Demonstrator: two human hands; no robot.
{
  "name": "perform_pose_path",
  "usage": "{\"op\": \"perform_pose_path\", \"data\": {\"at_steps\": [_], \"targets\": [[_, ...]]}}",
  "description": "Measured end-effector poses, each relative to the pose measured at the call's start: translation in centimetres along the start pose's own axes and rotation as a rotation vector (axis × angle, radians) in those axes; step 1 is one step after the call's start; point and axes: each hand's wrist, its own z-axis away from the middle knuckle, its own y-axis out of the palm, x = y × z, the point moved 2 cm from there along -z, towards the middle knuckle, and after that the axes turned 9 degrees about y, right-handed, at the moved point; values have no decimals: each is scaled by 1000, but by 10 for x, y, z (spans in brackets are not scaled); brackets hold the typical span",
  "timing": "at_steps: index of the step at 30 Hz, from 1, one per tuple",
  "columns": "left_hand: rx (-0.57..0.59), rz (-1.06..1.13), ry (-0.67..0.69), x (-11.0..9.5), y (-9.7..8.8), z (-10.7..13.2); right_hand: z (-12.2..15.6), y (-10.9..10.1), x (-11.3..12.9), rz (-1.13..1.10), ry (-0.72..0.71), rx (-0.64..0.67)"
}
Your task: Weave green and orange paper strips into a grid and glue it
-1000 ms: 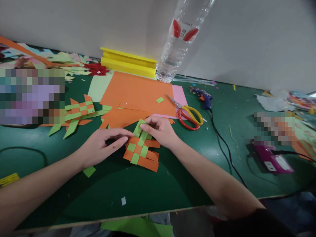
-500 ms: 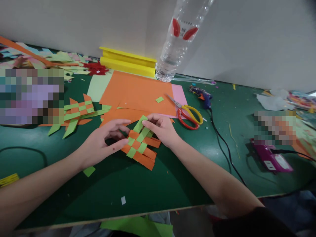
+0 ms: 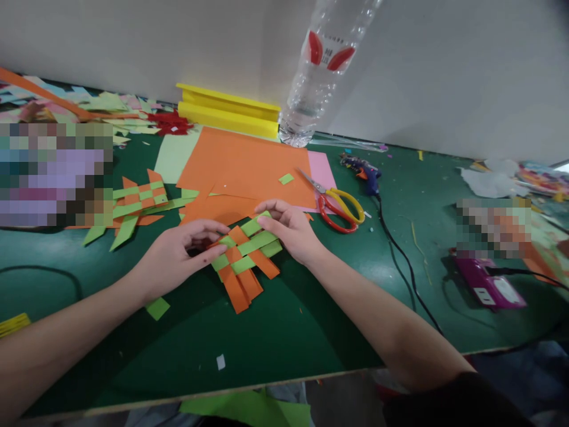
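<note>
Between my hands is a woven paper piece [image 3: 242, 246] of orange and light green strips in a checker pattern, held just above the table. My left hand [image 3: 171, 258] pinches its left edge, thumb on top and fingers curled behind. At its upper right, my right hand [image 3: 291, 228] grips the green strip ends between thumb and fingers. Loose orange ends point down toward the front, and the green ends point right. Another woven paper piece [image 3: 140, 196], also orange and green with cut points, lies to the left. The fingers' undersides are hidden.
Behind my hands lie orange paper sheets [image 3: 249, 160]. Scissors [image 3: 340, 207] and a glue gun [image 3: 367, 175] with a black cord are to the right. A plastic bottle [image 3: 306, 89] stands by the wall beside yellow folded paper [image 3: 229, 115]. A magenta power strip [image 3: 489, 281] sits far right.
The woven paper piece has turned clockwise in my hands, so its orange ends now point down instead of right. My left hand has shifted slightly left.
</note>
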Motion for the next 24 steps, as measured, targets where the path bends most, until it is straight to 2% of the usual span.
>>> {"op": "perform_pose_path", "data": {"at_steps": [6, 18, 24], "targets": [[8, -33, 11, -2, -1, -1, 3, 1, 4, 293, 14, 17], [-33, -32, -12, -4, -2, -1, 1, 3, 1, 144, 45, 14], [-32, -46, -25, -3, -4, -1, 1, 1, 1, 176, 80, 61]]}}
